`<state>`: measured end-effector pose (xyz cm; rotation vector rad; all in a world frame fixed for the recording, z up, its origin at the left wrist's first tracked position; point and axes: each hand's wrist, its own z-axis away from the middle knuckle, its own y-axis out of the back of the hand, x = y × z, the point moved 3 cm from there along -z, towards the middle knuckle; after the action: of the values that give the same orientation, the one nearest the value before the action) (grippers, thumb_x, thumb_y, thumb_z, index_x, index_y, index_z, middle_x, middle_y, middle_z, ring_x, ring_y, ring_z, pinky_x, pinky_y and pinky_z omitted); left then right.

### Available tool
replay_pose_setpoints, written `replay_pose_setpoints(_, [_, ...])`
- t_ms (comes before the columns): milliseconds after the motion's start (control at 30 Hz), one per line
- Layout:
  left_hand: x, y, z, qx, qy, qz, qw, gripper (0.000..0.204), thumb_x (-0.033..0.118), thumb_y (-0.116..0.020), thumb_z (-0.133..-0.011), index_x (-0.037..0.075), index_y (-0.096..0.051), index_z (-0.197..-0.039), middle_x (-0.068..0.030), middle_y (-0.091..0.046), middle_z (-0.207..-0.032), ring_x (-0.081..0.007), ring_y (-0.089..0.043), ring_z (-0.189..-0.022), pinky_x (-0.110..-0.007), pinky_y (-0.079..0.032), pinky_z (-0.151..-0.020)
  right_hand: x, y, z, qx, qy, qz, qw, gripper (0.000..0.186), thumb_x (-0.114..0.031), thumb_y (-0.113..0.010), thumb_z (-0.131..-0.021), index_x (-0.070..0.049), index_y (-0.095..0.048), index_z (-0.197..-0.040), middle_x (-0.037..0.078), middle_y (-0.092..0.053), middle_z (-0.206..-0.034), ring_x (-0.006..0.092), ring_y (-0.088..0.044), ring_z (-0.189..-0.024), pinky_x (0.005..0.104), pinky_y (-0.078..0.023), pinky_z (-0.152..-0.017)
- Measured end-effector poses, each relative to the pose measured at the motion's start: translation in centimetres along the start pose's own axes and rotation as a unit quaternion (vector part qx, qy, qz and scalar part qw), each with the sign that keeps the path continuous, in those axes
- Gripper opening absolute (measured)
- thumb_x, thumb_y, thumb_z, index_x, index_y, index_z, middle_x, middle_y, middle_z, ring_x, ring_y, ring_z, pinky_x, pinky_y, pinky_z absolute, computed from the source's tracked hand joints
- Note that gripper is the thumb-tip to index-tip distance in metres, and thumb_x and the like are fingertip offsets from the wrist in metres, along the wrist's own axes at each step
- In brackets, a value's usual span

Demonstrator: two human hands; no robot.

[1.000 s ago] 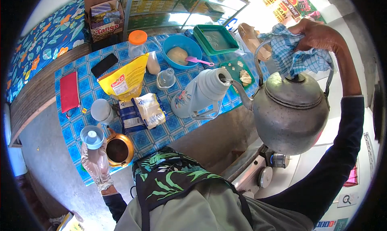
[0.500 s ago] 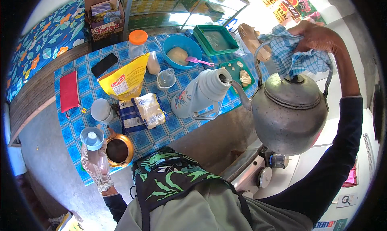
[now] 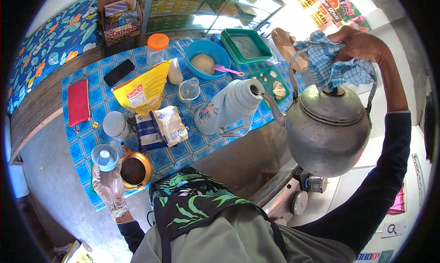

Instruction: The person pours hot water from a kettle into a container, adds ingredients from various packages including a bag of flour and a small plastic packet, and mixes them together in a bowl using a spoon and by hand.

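My right hand (image 3: 362, 45) is closed on the handle of a big grey metal kettle (image 3: 327, 130), with a blue checked cloth (image 3: 339, 70) bunched under the fingers. The kettle hangs tilted, its spout tip at the mouth of a pale blue thermos flask (image 3: 224, 108) that stands on the table. Whether water runs from the spout cannot be made out. In a clear plastic glove, my left hand (image 3: 109, 187) holds a light blue flask lid (image 3: 104, 157) near the table's left corner. Beside it sits a golden pot (image 3: 147, 173) with dark liquid inside.
On the blue checked tablecloth (image 3: 98, 95) are a yellow pouch (image 3: 144, 88), foil packets (image 3: 169, 125), a blue bowl (image 3: 220, 52) with dough and a pink spoon, a green tray (image 3: 245, 45), and a phone (image 3: 119, 72). A stove (image 3: 286, 203) stands below the kettle.
The kettle has shifted very slightly to the left, with its spout still at the flask mouth. My left hand keeps the lid in the same place.
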<state>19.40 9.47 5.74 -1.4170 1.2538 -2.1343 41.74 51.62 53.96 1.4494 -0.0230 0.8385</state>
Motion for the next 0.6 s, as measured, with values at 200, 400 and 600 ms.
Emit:
replay_pose_setpoints(200, [0.03,-0.09,0.12,0.049,0.016,0.058,0.997,0.036,0.017,-0.056,-0.097,-0.005,-0.054,-0.125,-0.0166,-0.06,-0.121,-0.0282,-0.06,-0.109,-0.047,-0.051,-0.096,0.33,-0.21,-0.17,0.004,0.009,-0.02,1.0,0.06,-0.012,-0.086,-0.064,-0.004,-0.067,-0.12,0.011,-0.058,-0.123,0.0194,-0.062,-0.103,0.029,-0.051,-0.086])
replay_pose_setpoints(400, [0.23,-1.01,0.2,0.045,0.034,0.086,0.995,0.035,0.014,-0.057,-0.096,-0.005,-0.054,-0.125,-0.0167,-0.06,-0.122,-0.0288,-0.06,-0.11,-0.047,-0.051,-0.096,-0.1,-0.36,0.1,-0.002,-0.014,-0.025,1.0,0.06,-0.012,-0.086,-0.064,-0.003,-0.066,-0.12,0.011,-0.059,-0.121,0.0195,-0.062,-0.103,0.0292,-0.051,-0.088])
replay_pose_setpoints(600, [0.23,-0.86,-0.12,0.02,0.02,0.032,0.999,0.034,0.008,-0.059,-0.094,-0.005,-0.054,-0.124,-0.0161,-0.061,-0.122,-0.0292,-0.059,-0.111,-0.048,-0.05,-0.096,0.27,-0.25,-0.25,-0.012,0.035,-0.002,0.999,0.062,-0.011,-0.085,-0.064,-0.001,-0.064,-0.122,0.012,-0.058,-0.123,0.019,-0.061,-0.104,0.0292,-0.051,-0.089])
